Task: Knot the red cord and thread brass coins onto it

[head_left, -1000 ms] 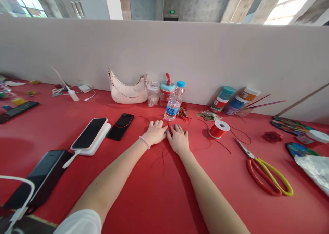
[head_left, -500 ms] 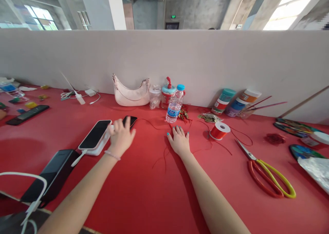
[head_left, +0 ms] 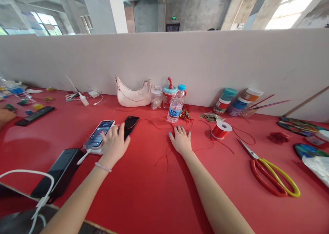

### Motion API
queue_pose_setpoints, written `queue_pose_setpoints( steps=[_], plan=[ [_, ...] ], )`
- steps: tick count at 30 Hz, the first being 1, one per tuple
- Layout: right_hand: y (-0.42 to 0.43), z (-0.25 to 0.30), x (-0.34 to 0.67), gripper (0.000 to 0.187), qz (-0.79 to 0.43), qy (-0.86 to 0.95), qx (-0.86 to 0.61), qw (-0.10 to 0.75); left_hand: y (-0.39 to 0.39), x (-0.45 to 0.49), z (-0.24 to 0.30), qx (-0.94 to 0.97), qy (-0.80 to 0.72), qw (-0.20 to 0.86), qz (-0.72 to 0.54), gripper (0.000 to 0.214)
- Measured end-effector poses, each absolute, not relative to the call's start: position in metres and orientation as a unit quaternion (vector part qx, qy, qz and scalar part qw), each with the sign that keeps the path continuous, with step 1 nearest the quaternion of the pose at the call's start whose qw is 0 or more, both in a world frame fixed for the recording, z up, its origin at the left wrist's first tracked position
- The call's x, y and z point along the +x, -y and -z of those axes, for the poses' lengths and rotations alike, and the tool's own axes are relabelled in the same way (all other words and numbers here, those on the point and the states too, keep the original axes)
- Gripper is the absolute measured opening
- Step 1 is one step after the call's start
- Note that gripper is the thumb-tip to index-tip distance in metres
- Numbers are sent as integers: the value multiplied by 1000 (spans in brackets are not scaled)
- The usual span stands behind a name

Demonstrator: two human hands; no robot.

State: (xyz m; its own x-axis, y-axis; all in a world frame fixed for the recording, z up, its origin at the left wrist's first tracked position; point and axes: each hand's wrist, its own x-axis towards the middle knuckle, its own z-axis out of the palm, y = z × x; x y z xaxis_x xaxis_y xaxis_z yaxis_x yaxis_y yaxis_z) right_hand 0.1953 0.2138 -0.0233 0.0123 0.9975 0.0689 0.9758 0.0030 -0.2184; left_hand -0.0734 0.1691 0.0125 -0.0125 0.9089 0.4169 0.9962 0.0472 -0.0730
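Note:
My left hand (head_left: 114,143) hovers with fingers apart between a white-cased phone (head_left: 100,133) and a black phone (head_left: 132,121). The white-cased phone lies on a white block with a white cable attached, and its screen is lit. My right hand (head_left: 181,139) rests flat on the red table (head_left: 144,189), fingers spread, holding nothing I can see. Thin red cord (head_left: 151,121) runs from the black phone towards the right hand. Just behind that hand stands a water bottle (head_left: 175,105) with a blue cap. A spool of red cord (head_left: 221,130) lies to its right.
Scissors (head_left: 269,174) with red and yellow handles lie at right. Paint jars (head_left: 224,100) lean at the grey partition (head_left: 205,62), near a white handbag (head_left: 133,95). A black power bank (head_left: 58,174) sits at left. Another person's hand (head_left: 6,116) shows at the left edge.
My left hand has drawn back and left, uncovering more of the black phone. The white-cased phone's screen has gone from dark to lit. My right hand stays flat on the table.

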Motion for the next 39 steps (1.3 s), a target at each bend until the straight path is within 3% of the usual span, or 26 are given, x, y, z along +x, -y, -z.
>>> queue_pose_setpoints(
  steps=[7, 11, 31, 35, 39],
  plan=[
    [-215, 25, 196, 56, -56, 701, -702, 110, -180, 10, 0, -836, 534, 52, 115, 55],
    [-216, 26, 197, 56, -60, 701, -702, 108, -198, 47, 16, -841, 533, 12, 96, 55],
    [-217, 24, 198, 52, -75, 697, -703, 117, -204, 51, 26, -846, 526, -8, 91, 52],
    [-219, 28, 201, 52, -108, 683, -701, 173, -203, 51, 24, -844, 530, -6, 83, 53],
    [-227, 35, 211, 47, -205, 634, -675, 316, -202, 51, 24, -843, 531, -10, 79, 56]
  ],
)
